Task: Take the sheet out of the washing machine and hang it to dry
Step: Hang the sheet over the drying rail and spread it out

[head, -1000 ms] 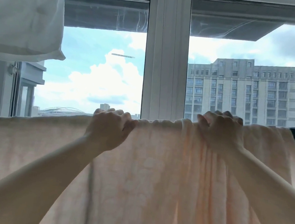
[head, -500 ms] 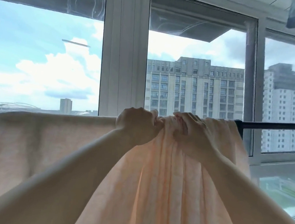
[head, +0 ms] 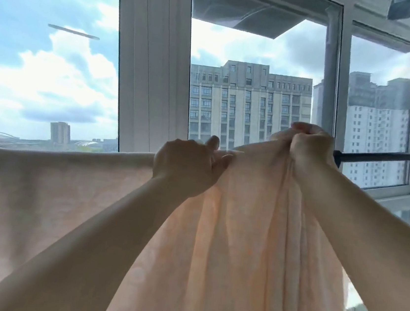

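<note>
Where it drapes over the dark rail [head: 384,156], the peach sheet [head: 226,248] runs lengthwise left to right along that horizontal bar, its top edge stretched flat on the left and its body falling straight down in long vertical folds. Near the right end the cloth is bunched into a raised gather. The right hand [head: 309,148] has its fingers curled tight round that gather, lifting it just above the rail. The left hand [head: 184,165], close beside it, has its fingers curled over the top edge of the sheet, thumb and one fingertip sticking up. Behind stand the white window frame [head: 152,71] and tall buildings [head: 249,104] under a cloudy sky.
</note>
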